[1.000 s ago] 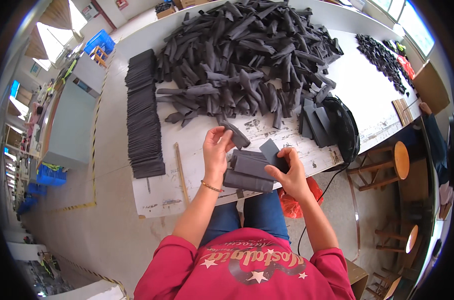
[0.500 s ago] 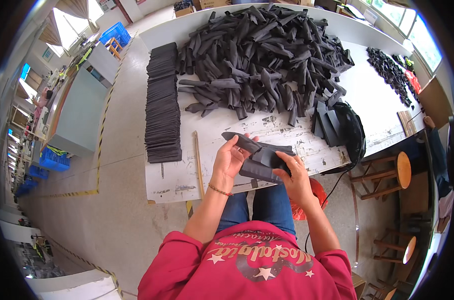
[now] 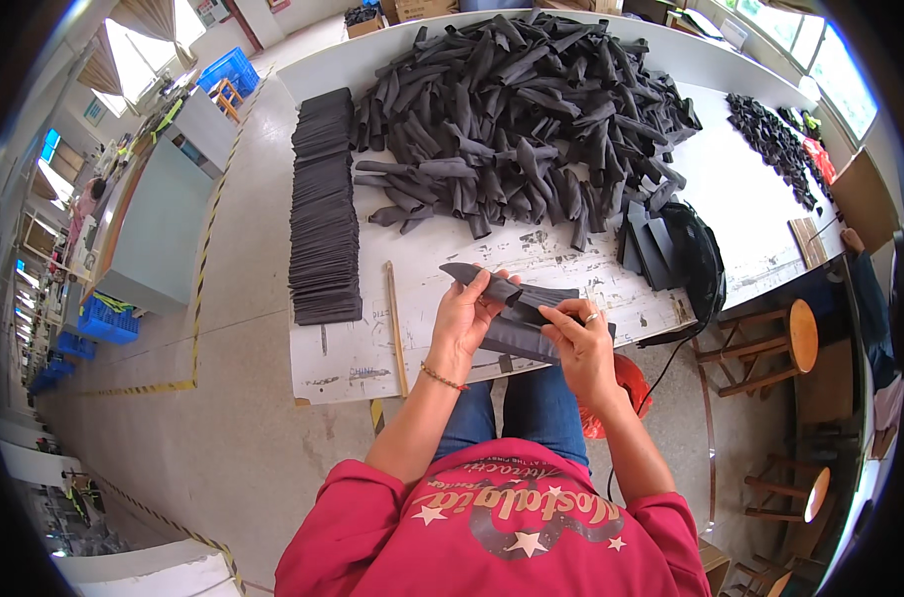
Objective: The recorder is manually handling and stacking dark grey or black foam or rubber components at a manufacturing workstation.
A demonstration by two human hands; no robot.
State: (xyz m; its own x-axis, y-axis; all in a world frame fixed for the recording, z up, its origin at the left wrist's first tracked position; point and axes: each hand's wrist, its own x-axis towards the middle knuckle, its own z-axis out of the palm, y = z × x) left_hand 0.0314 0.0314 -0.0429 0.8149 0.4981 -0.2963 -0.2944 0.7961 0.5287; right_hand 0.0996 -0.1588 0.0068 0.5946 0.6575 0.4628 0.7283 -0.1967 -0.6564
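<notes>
Near the table's front edge, my left hand (image 3: 460,320) is closed on a dark grey fabric piece (image 3: 494,287), its pointed end sticking out past the thumb. My right hand (image 3: 583,348), with a ring on one finger, pinches the same piece at its right end, thumb against fingertips. Beneath both hands lies more dark folded fabric (image 3: 520,341) at the edge. Beyond them rises a big heap of curled dark fabric pieces (image 3: 522,119). A long, neat row of flat dark pieces (image 3: 325,209) stands stacked to the left.
A thin wooden stick (image 3: 395,328) lies left of my hands on the worn white table (image 3: 353,363). At right are dark flat panels (image 3: 651,249) beside a black bag (image 3: 703,269) with a cord. Below hangs a red plastic bag (image 3: 626,393). Wooden stools (image 3: 802,333) stand at right.
My right hand has turned and drawn its fingers into a pinch at the fabric's right end; before, it lay spread over a fold there. My left hand keeps its hold almost unmoved.
</notes>
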